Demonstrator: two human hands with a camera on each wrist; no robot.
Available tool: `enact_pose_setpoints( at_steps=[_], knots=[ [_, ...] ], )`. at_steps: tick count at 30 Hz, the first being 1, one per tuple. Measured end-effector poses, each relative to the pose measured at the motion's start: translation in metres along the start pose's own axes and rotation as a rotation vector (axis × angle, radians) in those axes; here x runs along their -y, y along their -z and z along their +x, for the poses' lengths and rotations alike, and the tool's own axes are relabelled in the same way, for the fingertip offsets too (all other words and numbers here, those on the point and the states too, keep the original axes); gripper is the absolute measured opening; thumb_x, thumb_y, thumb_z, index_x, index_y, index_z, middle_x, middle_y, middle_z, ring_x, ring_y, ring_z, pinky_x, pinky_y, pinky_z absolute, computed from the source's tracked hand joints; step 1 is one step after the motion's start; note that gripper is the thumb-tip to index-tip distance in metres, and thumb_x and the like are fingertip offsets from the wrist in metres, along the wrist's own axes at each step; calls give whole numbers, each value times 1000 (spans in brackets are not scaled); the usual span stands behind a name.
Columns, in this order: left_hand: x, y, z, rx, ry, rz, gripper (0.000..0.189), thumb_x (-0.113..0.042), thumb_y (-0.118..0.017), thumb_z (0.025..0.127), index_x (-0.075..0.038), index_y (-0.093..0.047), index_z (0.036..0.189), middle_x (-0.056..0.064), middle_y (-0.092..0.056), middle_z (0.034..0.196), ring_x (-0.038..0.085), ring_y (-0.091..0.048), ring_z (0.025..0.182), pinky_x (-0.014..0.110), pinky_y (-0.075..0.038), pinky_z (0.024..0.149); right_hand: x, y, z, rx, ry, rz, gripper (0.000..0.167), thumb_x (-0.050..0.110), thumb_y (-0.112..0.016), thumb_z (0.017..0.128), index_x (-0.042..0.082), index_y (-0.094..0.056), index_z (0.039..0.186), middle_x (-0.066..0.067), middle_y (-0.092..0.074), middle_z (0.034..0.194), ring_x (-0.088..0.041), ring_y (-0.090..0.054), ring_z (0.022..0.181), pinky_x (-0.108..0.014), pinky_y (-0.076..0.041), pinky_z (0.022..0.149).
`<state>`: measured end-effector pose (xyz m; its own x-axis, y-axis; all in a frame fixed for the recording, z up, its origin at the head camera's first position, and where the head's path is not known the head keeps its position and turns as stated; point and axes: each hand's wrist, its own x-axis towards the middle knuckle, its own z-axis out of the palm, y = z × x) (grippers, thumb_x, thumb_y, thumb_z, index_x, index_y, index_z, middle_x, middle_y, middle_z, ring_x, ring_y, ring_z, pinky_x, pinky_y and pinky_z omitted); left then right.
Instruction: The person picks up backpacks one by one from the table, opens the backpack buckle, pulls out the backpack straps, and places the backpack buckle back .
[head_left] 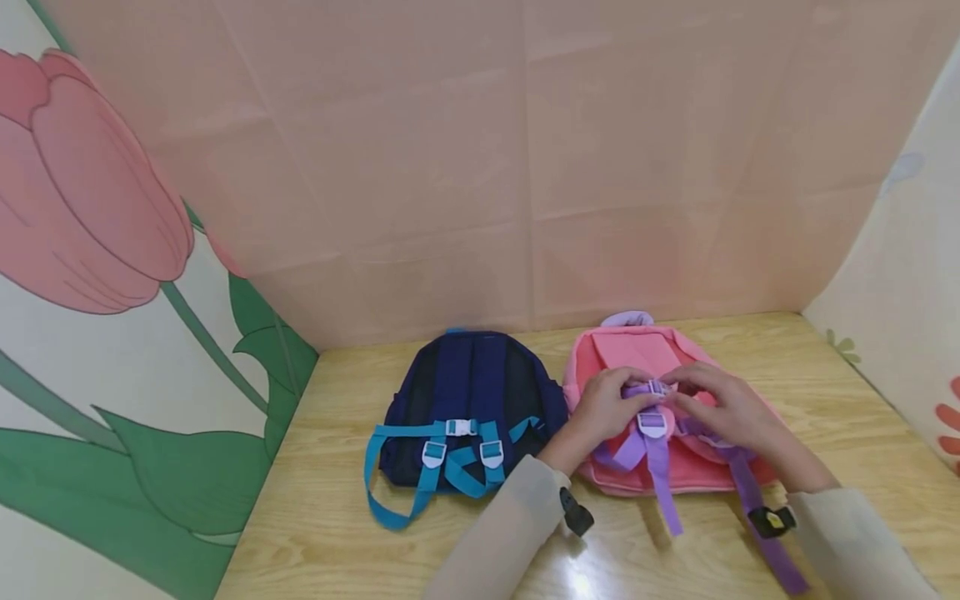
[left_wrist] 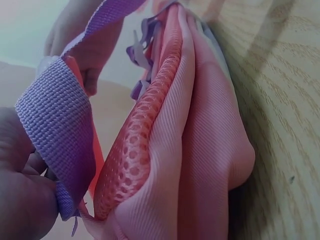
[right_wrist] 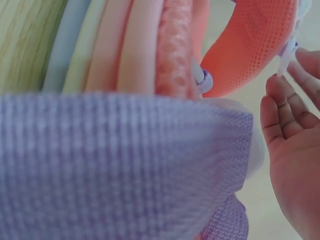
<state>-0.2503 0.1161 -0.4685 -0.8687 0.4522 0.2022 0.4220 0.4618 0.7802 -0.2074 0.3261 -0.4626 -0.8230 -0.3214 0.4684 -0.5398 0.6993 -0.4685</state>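
Observation:
A pink backpack (head_left: pixel 637 350) with purple straps lies on the table, its strap side up. Above its middle, my left hand (head_left: pixel 603 408) pinches a purple strap (head_left: pixel 637 390) just left of a small pale buckle (head_left: pixel 658 387). From the other side, the thumb and fingers of my right hand (head_left: pixel 727 408) pinch at that buckle. Below them hangs a strap with a white slider (head_left: pixel 652 423). In the left wrist view a purple strap loop (left_wrist: pixel 57 115) partly covers my left fingers. My right hand (right_wrist: pixel 295 155) shows at the right wrist view's edge, fingertips at a white piece.
To the left, against the pink one, lies a dark blue backpack (head_left: pixel 472 367) with teal straps and a white buckle (head_left: pixel 461 427). A loose purple strap end (head_left: pixel 783 562) runs toward the table's front. A peach backdrop (head_left: pixel 525 167) stands behind the wooden table (head_left: pixel 337 467).

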Motion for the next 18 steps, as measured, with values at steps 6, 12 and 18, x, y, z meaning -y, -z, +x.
enact_pose_setpoints(
  at_steps=[6, 12, 18],
  knots=[
    [0, 1, 0, 21, -19, 39, 27, -37, -72, 94, -25, -73, 118, -16, -70, 114, -3, -61, 107, 16, -47, 93, 3, 0, 4, -27, 3, 36, 29, 0, -78, 86, 18, -72, 107, 10, -67, 93, -2, -58, 83, -15, -46, 76],
    [-2, 2, 0, 29, -28, 60, 28, -37, -72, 94, -25, -73, 119, -16, -70, 117, -2, -60, 110, 17, -46, 95, 4, 1, 7, -12, 18, 68, 31, -3, -79, 84, 16, -71, 107, 10, -67, 89, -2, -59, 80, -16, -47, 73],
    [-1, 3, 0, 40, -52, 76, 28, -36, -72, 94, -24, -73, 119, -16, -70, 117, -3, -60, 111, 16, -45, 95, 4, 3, 8, 23, -8, 95, 29, -1, -78, 85, 16, -70, 106, 10, -66, 86, -2, -59, 79, -17, -47, 73]
  ],
)
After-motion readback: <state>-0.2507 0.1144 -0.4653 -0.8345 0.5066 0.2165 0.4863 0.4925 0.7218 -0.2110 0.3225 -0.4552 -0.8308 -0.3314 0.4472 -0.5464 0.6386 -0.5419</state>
